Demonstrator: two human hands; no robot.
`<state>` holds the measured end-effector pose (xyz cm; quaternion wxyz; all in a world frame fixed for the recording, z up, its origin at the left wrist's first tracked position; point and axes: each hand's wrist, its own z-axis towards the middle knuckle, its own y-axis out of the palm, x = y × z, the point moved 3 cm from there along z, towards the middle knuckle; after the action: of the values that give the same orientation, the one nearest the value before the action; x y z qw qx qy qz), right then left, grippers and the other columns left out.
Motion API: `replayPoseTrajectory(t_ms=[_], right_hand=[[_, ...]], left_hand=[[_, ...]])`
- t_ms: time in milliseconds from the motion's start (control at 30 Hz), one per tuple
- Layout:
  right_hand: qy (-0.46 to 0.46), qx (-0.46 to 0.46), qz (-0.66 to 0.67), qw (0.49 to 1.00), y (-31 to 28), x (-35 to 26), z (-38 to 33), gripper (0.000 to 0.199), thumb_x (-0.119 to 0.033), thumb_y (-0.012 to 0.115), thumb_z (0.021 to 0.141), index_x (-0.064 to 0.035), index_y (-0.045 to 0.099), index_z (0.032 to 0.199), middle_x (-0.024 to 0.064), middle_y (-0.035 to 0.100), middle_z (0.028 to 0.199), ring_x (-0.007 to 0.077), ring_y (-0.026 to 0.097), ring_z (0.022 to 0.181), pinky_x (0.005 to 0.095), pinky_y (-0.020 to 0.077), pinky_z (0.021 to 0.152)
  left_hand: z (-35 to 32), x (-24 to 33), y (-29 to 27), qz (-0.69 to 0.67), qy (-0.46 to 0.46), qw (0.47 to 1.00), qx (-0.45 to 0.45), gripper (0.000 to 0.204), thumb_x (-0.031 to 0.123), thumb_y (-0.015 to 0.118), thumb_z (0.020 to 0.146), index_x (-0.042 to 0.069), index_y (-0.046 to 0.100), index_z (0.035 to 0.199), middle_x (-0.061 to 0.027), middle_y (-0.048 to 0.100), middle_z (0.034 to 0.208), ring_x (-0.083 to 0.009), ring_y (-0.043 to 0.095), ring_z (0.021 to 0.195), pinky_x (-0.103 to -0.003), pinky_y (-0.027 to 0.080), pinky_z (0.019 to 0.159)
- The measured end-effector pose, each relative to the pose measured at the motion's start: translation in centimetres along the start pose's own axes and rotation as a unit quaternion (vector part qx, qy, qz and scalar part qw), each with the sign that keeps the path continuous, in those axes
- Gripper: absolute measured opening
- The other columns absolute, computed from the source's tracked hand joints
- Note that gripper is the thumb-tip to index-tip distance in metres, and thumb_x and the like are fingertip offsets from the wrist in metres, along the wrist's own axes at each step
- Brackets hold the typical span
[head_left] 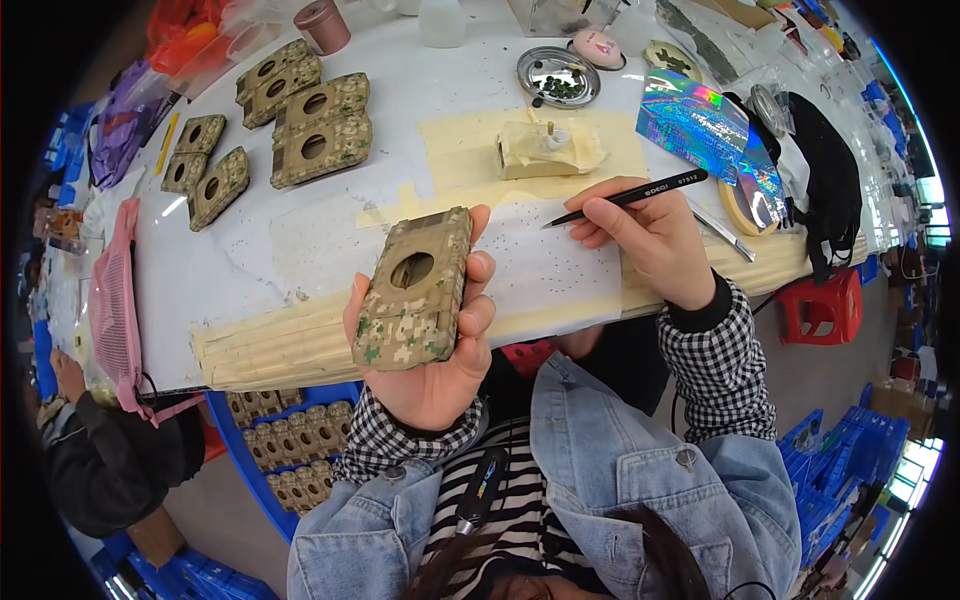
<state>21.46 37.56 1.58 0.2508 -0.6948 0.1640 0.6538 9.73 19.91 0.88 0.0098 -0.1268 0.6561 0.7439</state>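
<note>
My left hand [440, 390] is closed around a camouflage plastic shell [408, 310] with a round hole near its middle, which looks like a model tank hull. It is held tilted above the table's near edge, patterned face up. In my right hand [655, 245] are black pointed tweezers [640, 194], pinched between thumb and fingers. Their tip points left, over white paper dotted with tiny dark specks, apart from the shell. Beyond my hands, a tan block [522, 165] wrapped in masking tape stands on the taped tabletop [460, 150].
Several matching shells [330, 150] lie at the far left. A round metal dish [535, 70] holds small dark green bits. Holographic sheets [690, 115], a tape roll [738, 210] and a metal tool [725, 232] lie right. Below left, a blue crate [240, 450] holds more shells; another person's arm [110, 450] shows.
</note>
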Motion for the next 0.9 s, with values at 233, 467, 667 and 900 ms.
replayPoseTrajectory(t_ms=[233,467,667,900], right_hand=[[0.003,0.0,0.001,1.0,0.08,0.02,0.04,0.02,-0.012,0.057,0.089,0.0055,0.063,0.097,0.0098,0.065,0.079,0.0112,0.063,0.071,0.0222,0.052,0.064],[0.006,-0.013,-0.004,1.0,0.05,0.0,0.04,0.021,-0.013,0.054,0.091,0.0053,0.062,0.098,0.0091,0.065,0.081,0.0119,0.063,0.073,0.0227,0.0516,0.066],[0.003,-0.008,0.005,1.0,-0.03,0.12,0.07,0.02,-0.012,0.056,0.09,0.0053,0.063,0.097,0.0097,0.066,0.08,0.0117,0.063,0.071,0.0227,0.052,0.064],[0.015,-0.017,-0.006,1.0,-0.09,-0.08,0.04,0.022,-0.014,0.052,0.093,0.0052,0.061,0.097,0.0095,0.065,0.081,0.0124,0.063,0.073,0.023,0.0511,0.066]], left_hand=[[0.07,0.07,-0.06,-0.001,0.001,1.0,-0.005,0.087,0.038,0.056,0.086,0.005,-0.002,0.144,-0.0127,0.038,0.118,-0.0213,0.054,0.091,-0.032,0.054,0.075],[0.0,0.09,-0.18,-0.004,0.004,1.0,-0.005,0.087,0.037,0.056,0.086,0.005,-0.002,0.144,-0.0132,0.038,0.118,-0.0218,0.054,0.091,-0.033,0.054,0.076],[-0.05,0.02,-0.04,-0.005,0.003,1.0,-0.004,0.087,0.037,0.056,0.086,0.005,-0.002,0.144,-0.0135,0.038,0.119,-0.0217,0.054,0.091,-0.033,0.054,0.076],[-0.15,0.0,-0.07,-0.003,0.001,1.0,-0.005,0.087,0.038,0.056,0.086,0.004,-0.001,0.144,-0.0134,0.039,0.119,-0.0212,0.054,0.091,-0.032,0.054,0.076]])
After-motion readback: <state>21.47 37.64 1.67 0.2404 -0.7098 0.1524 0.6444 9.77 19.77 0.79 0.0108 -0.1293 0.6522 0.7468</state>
